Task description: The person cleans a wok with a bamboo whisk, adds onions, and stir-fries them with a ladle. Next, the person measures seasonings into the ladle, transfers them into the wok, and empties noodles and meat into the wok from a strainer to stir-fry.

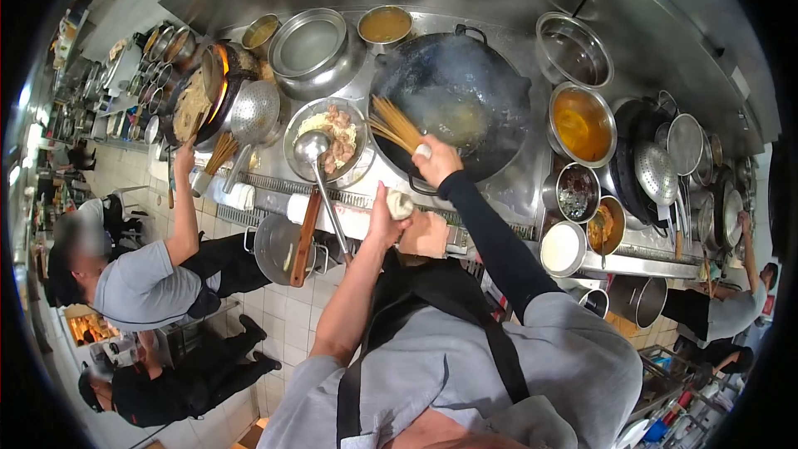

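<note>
1. The right hand (436, 162) is closed round the brush (397, 123), over the wok's (416, 60) inner side at about 8 o'clock; tips point to 10, contact unclear.
2. The left hand (385, 220) curls round a pale cloth (400, 203), outside the wok at 7.
3. Best to sweep firmly round, through the liquid (457, 123) near 6.
4. Short strokes should spare the meat (337, 126), beyond 9, from splashes.

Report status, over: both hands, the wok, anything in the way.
Right hand gripping bamboo wok brush, bristles over steaming wok. Left hand clutching pale cloth. Ladle in meat bowl alongside, clear of brush.
</note>
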`<state>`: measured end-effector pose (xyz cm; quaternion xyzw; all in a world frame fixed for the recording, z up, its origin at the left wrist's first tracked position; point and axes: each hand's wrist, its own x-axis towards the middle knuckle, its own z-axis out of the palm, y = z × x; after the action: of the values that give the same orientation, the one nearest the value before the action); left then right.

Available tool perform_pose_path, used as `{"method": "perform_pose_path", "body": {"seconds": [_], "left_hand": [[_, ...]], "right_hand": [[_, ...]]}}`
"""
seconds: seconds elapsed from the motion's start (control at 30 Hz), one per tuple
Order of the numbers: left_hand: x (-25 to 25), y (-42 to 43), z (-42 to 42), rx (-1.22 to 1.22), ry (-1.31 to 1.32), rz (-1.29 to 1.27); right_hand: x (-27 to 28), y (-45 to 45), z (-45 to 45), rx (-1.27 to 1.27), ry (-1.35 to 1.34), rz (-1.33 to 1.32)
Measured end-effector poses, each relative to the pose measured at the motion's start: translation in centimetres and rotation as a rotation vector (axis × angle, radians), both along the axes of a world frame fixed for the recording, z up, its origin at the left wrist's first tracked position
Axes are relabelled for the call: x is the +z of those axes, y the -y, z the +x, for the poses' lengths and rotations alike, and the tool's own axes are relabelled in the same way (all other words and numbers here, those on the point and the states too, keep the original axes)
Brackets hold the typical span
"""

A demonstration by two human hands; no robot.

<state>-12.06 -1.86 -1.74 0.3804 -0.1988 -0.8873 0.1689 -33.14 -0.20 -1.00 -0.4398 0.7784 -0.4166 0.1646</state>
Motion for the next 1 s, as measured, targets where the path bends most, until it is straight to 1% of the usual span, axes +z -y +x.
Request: {"method": "perform_pose_path", "body": {"seconds": [0.07, 0.1, 0.13, 0.2, 0.27, 0.33, 0.37, 0.4, 0.47, 0.5, 0.53, 0.6, 0.63, 0.7, 0.73, 0.77, 0.8, 0.83, 0.87, 0.9, 0.93, 1.0], "left_hand": [[-1.3, -0.6, -4.3, 0.116, 0.255, 0.024], [0.2, -0.7, -5.4, 0.032, 0.322, -0.033], [-0.5, -0.4, -6.8, 0.041, 0.358, -0.086], [-2.3, -0.5, -8.2, 0.048, 0.439, -0.187], [-1.7, -1.8, -8.6, 0.153, 0.457, -0.262], [-1.3, -3.2, -8.4, 0.23, 0.455, -0.314], [-0.3, -3.9, -8.6, 0.28, 0.472, -0.325], [0.9, -4.1, -8.8, 0.27, 0.512, -0.341], [-0.2, -3.8, -8.7, 0.263, 0.436, -0.323], [-1.0, -3.5, -8.7, 0.23, 0.457, -0.309], [-0.9, -3.0, -8.7, 0.179, 0.425, -0.298], [-0.3, -2.8, -7.6, 0.074, 0.368, -0.263], [0.7, -2.5, -6.8, 0.003, 0.342, -0.249], [1.7, -1.7, -4.5, -0.05, 0.318, -0.123], [2.3, -1.5, -2.9, -0.081, 0.305, -0.059], [3.8, -1.4, -0.9, -0.127, 0.345, -0.13], [4.4, -1.0, 1.7, -0.215, 0.344, -0.168], [4.8, -0.7, 4.2, -0.303, 0.341, -0.202], [5.1, -0.5, 6.0, -0.391, 0.339, -0.232], [5.4, -0.6, 7.2, -0.411, 0.368, -0.244], [5.9, -0.7, 8.2, -0.437, 0.399, -0.26], [6.5, -0.3, 9.4, -0.47, 0.432, -0.303]], "right_hand": [[-1.4, 3.5, -5.3, -0.037, 0.051, 0.047], [0.9, 4.9, -6.9, -0.217, 0.145, 0.011], [-0.2, 6.6, -7.8, -0.347, 0.23, -0.2], [-3.6, 7.5, -6.4, -0.29, 0.166, -0.238], [-1.4, 2.7, -2.5, -0.078, -0.014, -0.069], [1.4, -3.0, -0.2, 0.099, 0.0, 0.178], [3.7, -4.7, -0.3, 0.116, -0.106, 0.335], [5.1, -6.0, -1.2, 0.132, -0.213, 0.495], [3.6, -3.1, -6.4, 0.057, -0.328, 0.518], [2.2, -0.4, -8.9, 0.008, -0.314, 0.452], [1.4, 2.1, -10.3, -0.039, -0.306, 0.377], [1.6, 3.5, -8.5, -0.087, -0.295, 0.352], [1.8, 4.1, -7.7, -0.12, -0.291, 0.339], [-0.2, 0.5, -5.0, -0.022, -0.297, 0.292], [0.1, -2.5, -3.9, 0.048, -0.302, 0.371], [0.6, -5.2, -3.7, 0.075, -0.267, 0.377], [2.2, -7.5, -3.8, 0.071, -0.354, 0.471], [4.0, -8.3, -5.2, 0.068, -0.435, 0.64], [4.7, -7.7, -7.8, 0.055, -0.527, 0.723], [5.0, -6.3, -10.4, -0.071, -0.563, 0.707], [4.4, -4.2, -13.8, -0.04, -0.53, 0.625], [5.7, 1.5, -14.6, -0.075, -0.449, 0.574]]}}
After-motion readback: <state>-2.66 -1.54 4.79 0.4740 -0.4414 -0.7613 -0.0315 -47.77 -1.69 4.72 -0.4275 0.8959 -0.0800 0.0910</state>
